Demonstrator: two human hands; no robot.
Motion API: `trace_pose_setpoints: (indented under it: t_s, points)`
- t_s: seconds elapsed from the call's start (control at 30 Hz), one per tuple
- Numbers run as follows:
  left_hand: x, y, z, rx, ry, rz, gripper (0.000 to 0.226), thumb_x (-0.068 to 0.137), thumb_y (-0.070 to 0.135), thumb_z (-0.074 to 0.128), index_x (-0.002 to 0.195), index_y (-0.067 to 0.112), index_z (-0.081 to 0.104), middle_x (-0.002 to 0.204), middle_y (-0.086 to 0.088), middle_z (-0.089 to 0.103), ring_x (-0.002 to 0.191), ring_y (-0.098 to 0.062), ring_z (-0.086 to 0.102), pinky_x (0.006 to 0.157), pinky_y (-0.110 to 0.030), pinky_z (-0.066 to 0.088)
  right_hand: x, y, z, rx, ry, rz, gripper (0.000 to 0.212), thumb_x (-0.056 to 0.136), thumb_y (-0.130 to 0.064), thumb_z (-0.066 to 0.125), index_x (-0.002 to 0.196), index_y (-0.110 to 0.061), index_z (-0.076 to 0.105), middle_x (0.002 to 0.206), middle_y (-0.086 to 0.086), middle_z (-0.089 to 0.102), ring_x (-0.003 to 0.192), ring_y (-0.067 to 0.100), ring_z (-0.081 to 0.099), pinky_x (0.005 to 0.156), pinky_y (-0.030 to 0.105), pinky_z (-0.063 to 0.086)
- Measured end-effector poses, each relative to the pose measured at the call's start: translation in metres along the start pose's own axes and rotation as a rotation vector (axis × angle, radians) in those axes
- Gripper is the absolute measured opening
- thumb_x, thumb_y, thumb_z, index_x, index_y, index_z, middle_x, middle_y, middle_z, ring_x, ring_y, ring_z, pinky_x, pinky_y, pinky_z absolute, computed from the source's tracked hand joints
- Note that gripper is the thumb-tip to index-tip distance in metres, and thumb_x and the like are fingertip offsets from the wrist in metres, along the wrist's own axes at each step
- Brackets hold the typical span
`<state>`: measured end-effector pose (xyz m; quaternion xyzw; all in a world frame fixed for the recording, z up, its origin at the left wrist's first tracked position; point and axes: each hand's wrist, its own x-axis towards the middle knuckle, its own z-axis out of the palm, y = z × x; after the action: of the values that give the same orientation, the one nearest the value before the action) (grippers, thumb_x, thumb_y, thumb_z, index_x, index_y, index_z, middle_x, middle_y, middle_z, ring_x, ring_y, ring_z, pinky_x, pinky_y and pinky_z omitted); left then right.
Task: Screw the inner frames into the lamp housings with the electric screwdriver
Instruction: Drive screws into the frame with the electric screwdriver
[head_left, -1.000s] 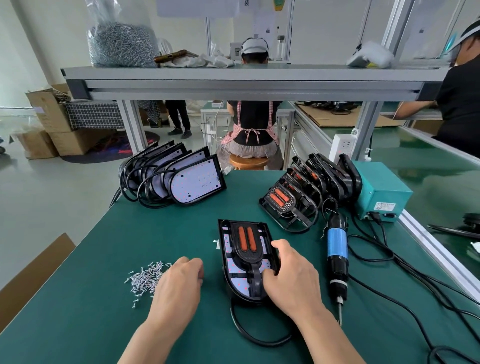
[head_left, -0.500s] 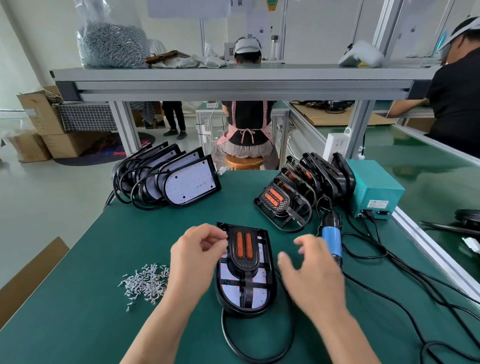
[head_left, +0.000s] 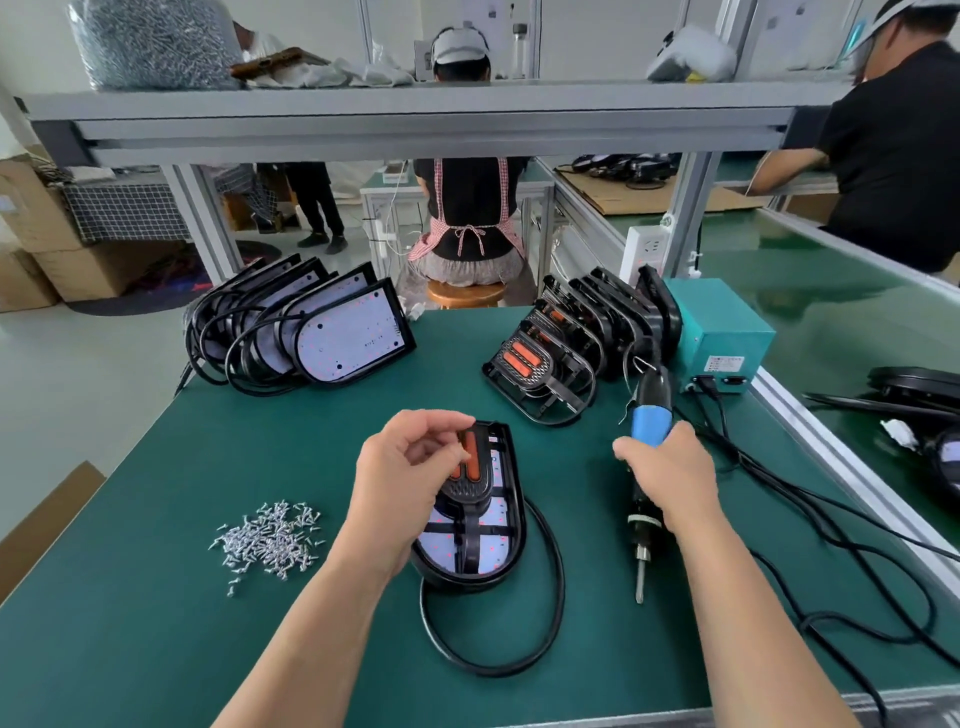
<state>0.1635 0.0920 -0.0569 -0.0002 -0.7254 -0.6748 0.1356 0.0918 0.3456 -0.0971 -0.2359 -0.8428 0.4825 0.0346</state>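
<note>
So, right grip (head_left: 670, 475) wraps the electric screwdriver (head_left: 649, 426) — lamp housing (head_left: 493, 551) just left.

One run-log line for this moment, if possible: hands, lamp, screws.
left hand: pinched over inner frame, content unseen | right hand: grips electric screwdriver | inner frame: lying in lamp housing | screws: loose pile left of housing

— Which colours are recorded here?
— A dark green worktop (head_left: 156, 649), silver screws (head_left: 270, 540), a black lamp housing (head_left: 467, 579), an orange-barred black inner frame (head_left: 470, 483), a blue-banded electric screwdriver (head_left: 649, 423) and a teal box (head_left: 722, 327) are pictured. A red-checked apron (head_left: 502, 187) is worn behind.
</note>
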Motion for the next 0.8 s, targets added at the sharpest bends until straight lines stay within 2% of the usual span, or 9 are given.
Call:
trace_pose_setpoints:
  t_s: [0.1, 0.17, 0.23, 0.33, 0.4, 0.6, 0.67, 0.73, 0.8]
  points:
    - [-0.002, -0.001, 0.001, -0.06, -0.009, -0.038, 0.051, 0.083, -0.019, 0.064, 0.086, 0.029, 0.08, 0.082, 0.003, 0.069, 0.073, -0.013, 0.066, 0.076, -0.018, 0.054, -0.011, 0.002, -0.008, 0.404, -0.013, 0.008, 0.035, 0.068, -0.021, 0.075, 0.093, -0.022, 0.05, 0.091, 0.006, 0.057, 0.071, 0.023, 0.053, 0.067, 0.036, 0.045]
    - [-0.004, -0.001, 0.004, -0.091, -0.026, -0.064, 0.046, 0.084, -0.017, 0.064, 0.091, 0.025, 0.08, 0.08, 0.005, 0.071, 0.075, -0.013, 0.066, 0.079, -0.019, 0.055, -0.019, -0.001, -0.014, 0.578, 0.004, -0.007, 0.04, 0.061, -0.021, 0.073, 0.094, -0.024, 0.052, 0.092, 0.008, 0.059, 0.068, 0.021, 0.057, 0.068, 0.038, 0.046]
    - [-0.005, -0.001, 0.006, -0.104, -0.035, -0.09, 0.037, 0.086, -0.013, 0.066, 0.097, 0.02, 0.078, 0.079, 0.002, 0.074, 0.078, -0.013, 0.068, 0.079, -0.018, 0.055, -0.026, -0.006, -0.019, 0.712, 0.022, -0.032, 0.042, 0.062, -0.02, 0.074, 0.097, -0.023, 0.051, 0.092, 0.009, 0.06, 0.059, 0.016, 0.062, 0.067, 0.037, 0.047]
    - [-0.003, -0.001, 0.006, -0.129, -0.017, -0.133, 0.02, 0.086, -0.007, 0.071, 0.091, 0.012, 0.076, 0.089, -0.005, 0.078, 0.079, -0.017, 0.072, 0.073, -0.017, 0.055, -0.03, -0.014, -0.025, 0.864, 0.054, -0.045, 0.051, 0.067, -0.02, 0.074, 0.111, -0.013, 0.05, 0.089, 0.007, 0.069, 0.056, 0.014, 0.063, 0.067, 0.035, 0.047]
    - [-0.003, 0.0, 0.007, -0.117, -0.013, -0.146, 0.013, 0.086, -0.005, 0.073, 0.09, 0.008, 0.076, 0.086, -0.007, 0.078, 0.079, -0.016, 0.074, 0.071, -0.016, 0.054, -0.029, -0.019, -0.029, 0.942, 0.033, -0.041, 0.056, 0.069, -0.026, 0.071, 0.117, -0.008, 0.049, 0.079, 0.005, 0.072, 0.054, 0.015, 0.061, 0.061, 0.031, 0.046]
    - [-0.009, -0.002, 0.013, -0.021, -0.003, -0.166, 0.012, 0.093, 0.004, 0.068, 0.087, 0.012, 0.075, 0.071, -0.006, 0.076, 0.064, -0.01, 0.067, 0.062, -0.015, 0.053, -0.033, -0.016, -0.02, 1.069, -0.061, 0.071, 0.017, 0.088, -0.026, 0.068, 0.096, -0.015, 0.057, 0.07, 0.003, 0.066, 0.049, 0.016, 0.058, 0.049, 0.023, 0.047]
    - [-0.012, -0.001, 0.016, -0.018, -0.014, -0.18, 0.013, 0.095, 0.003, 0.066, 0.087, 0.011, 0.073, 0.071, -0.005, 0.075, 0.064, -0.012, 0.068, 0.058, -0.016, 0.052, -0.036, -0.017, -0.019, 1.129, -0.097, 0.128, 0.013, 0.094, -0.03, 0.063, 0.096, -0.018, 0.058, 0.071, 0.005, 0.07, 0.05, 0.016, 0.058, 0.046, 0.02, 0.047]
    - [-0.018, 0.0, 0.02, 0.004, -0.051, -0.192, 0.014, 0.096, 0.002, 0.064, 0.088, 0.01, 0.072, 0.072, -0.004, 0.074, 0.063, -0.013, 0.07, 0.055, -0.017, 0.052, -0.038, -0.017, -0.02, 1.213, -0.125, 0.176, 0.02, 0.096, -0.034, 0.063, 0.101, -0.014, 0.06, 0.07, 0.006, 0.07, 0.052, 0.017, 0.059, 0.048, 0.021, 0.049]
    - [-0.023, 0.0, 0.024, 0.03, -0.093, -0.2, 0.013, 0.096, 0.003, 0.063, 0.089, 0.01, 0.071, 0.071, -0.002, 0.073, 0.061, -0.013, 0.07, 0.053, -0.018, 0.05, -0.039, -0.017, -0.02, 1.317, -0.174, 0.211, 0.038, 0.094, -0.037, 0.065, 0.116, -0.006, 0.064, 0.076, 0.004, 0.067, 0.059, 0.017, 0.059, 0.055, 0.025, 0.049]
